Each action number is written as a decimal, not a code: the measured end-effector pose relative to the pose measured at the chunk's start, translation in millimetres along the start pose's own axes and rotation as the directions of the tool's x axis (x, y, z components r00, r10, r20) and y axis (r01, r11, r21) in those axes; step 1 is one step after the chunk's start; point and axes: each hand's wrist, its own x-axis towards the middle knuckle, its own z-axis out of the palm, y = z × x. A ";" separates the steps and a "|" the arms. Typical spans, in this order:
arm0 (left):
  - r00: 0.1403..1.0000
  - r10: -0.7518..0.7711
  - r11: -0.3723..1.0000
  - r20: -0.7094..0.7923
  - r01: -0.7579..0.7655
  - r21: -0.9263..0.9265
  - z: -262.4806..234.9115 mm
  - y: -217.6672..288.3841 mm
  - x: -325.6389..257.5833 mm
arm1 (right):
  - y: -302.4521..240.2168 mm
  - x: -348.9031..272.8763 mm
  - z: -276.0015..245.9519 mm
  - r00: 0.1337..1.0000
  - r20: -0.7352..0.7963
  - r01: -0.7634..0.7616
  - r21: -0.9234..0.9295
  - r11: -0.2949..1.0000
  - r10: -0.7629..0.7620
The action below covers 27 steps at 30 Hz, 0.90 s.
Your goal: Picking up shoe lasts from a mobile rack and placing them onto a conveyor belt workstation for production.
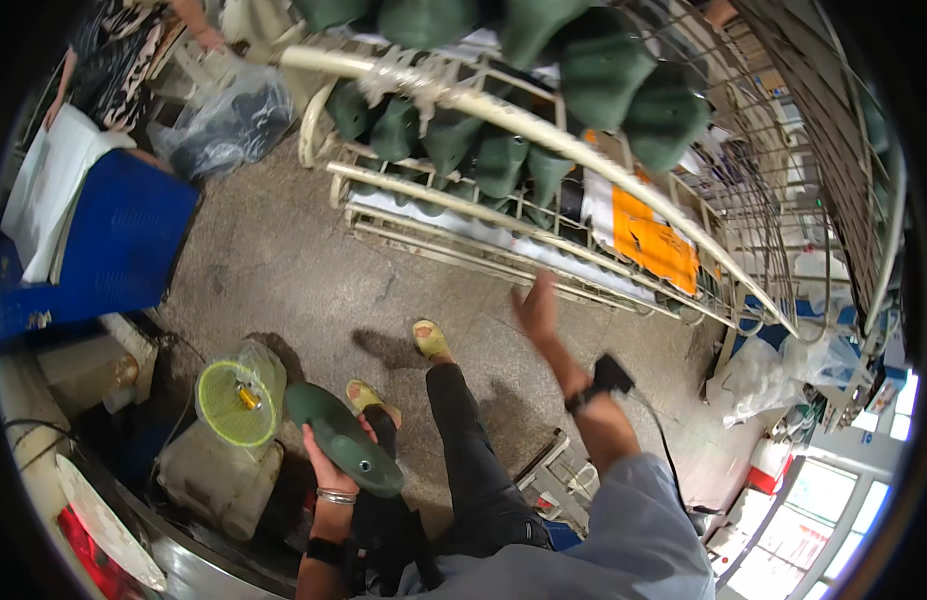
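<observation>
A dark green shoe last (341, 435), smooth and with a small hole near one end, lies in my left hand (330, 468). The fingers wrap round it from below and the side, at waist height. My right hand (536, 308) is stretched out toward the rack, slightly blurred, with its fingers extended and nothing seen in them. It appears close in front of the lower rail of a cream metal rack (543, 228). Several more green shoe lasts (500, 163) stand in rows on that rack, and larger-looking ones (608, 80) sit on the upper shelf.
A yellow-green mesh bin (211, 408) with a plastic liner stands left of my feet. Beyond it is a blue cabinet (118, 235) with a white sheet on top. Another person's arm (195, 22) shows at upper left beside a clear plastic bag (228, 115). A small stool (563, 480) stands below my right arm.
</observation>
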 end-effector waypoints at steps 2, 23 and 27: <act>0.998 0.022 0.996 -0.051 -0.026 -0.082 10.9 6.0 -3.5 | -1.7 90.0 -8.6 0.957 -0.259 0.162 0.110 0.981 -0.129; 0.999 -0.029 0.947 -0.017 0.022 -0.320 16.5 5.1 -100.8 | -102.9 -42.2 -106.1 0.886 0.231 -0.423 0.757 0.498 0.403; 0.977 0.185 0.925 0.109 -0.136 -0.355 10.9 14.9 -149.0 | -163.7 -67.4 -161.0 0.615 0.765 -0.772 0.536 0.340 0.190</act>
